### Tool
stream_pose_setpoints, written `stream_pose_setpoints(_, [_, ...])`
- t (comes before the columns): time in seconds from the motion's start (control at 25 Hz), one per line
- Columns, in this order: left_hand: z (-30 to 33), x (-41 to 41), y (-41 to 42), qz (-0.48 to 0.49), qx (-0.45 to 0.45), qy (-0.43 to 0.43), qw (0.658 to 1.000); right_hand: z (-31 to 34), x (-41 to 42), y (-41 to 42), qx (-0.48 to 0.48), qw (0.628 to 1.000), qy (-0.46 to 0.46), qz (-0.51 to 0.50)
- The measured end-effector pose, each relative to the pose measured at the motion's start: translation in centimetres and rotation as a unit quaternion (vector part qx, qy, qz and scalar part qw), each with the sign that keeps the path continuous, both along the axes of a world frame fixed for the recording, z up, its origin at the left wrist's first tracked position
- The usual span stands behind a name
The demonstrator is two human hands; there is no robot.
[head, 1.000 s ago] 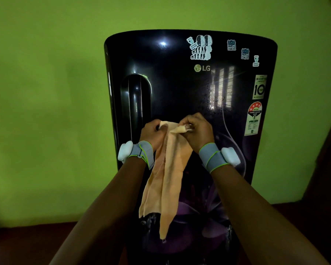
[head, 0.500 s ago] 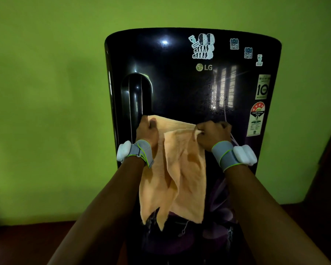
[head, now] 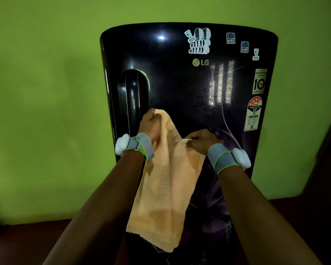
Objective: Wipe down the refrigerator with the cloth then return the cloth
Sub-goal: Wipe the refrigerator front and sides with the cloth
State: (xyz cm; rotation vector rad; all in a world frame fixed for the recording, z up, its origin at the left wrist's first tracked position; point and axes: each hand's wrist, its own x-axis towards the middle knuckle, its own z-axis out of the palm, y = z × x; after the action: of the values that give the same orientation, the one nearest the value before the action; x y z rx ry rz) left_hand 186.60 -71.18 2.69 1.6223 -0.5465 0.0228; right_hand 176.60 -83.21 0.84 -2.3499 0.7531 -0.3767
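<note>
My left hand [head: 150, 125] and right hand [head: 203, 139] both grip cloth [head: 166, 188] edge, spread before fridge [head: 180, 88]. Door looks spotted; wiping and cloth return remain.

Refrigerator [head: 176, 88] door above cloth [head: 166, 188] unobstructed – handle recess [head: 133, 96] at left

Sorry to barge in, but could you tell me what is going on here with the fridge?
A person stands facing a dark refrigerator against a green wall and holds an orange cloth up in front of its door. The left hand grips the cloth's top corner near the door handle, and the right hand pinches another edge lower down. The cloth hangs loose between them, apparently being arranged rather than pressed to the door.
</note>
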Motion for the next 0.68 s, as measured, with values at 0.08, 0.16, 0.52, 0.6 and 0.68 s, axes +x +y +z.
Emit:
stream_pose_setpoints(0.08, [-0.2, 0.0, 0.3, 0.024, 0.047, -0.004, 0.999, 0.7, -0.7, 0.5, -0.028, 0.995, -0.090, -0.001])
stream_pose_setpoints(0.16, [-0.6, 0.3, 0.5, 0.021, 0.058, -0.013, 0.998, 1.3, -1.6, 0.6, 0.078, 0.948, -0.191, 0.242])
stream_pose_setpoints(0.52, [-0.8, -0.9, -0.3, -0.065, 0.037, -0.101, 0.992, 1.3, -0.2, -1.4, -0.166, 0.913, -0.266, 0.263])
stream_pose_setpoints(0.6, [-0.6, -0.9, -0.6, -0.087, 0.023, -0.087, 0.992, 1.3, 0.2, -0.7, -0.197, 0.899, -0.281, 0.272])
stream_pose_setpoints(0.68, [-0.5, -1.0, -0.7, -0.118, 0.020, -0.070, 0.990, 1.8, 0.3, 0.0, -0.210, 0.887, -0.313, 0.267])
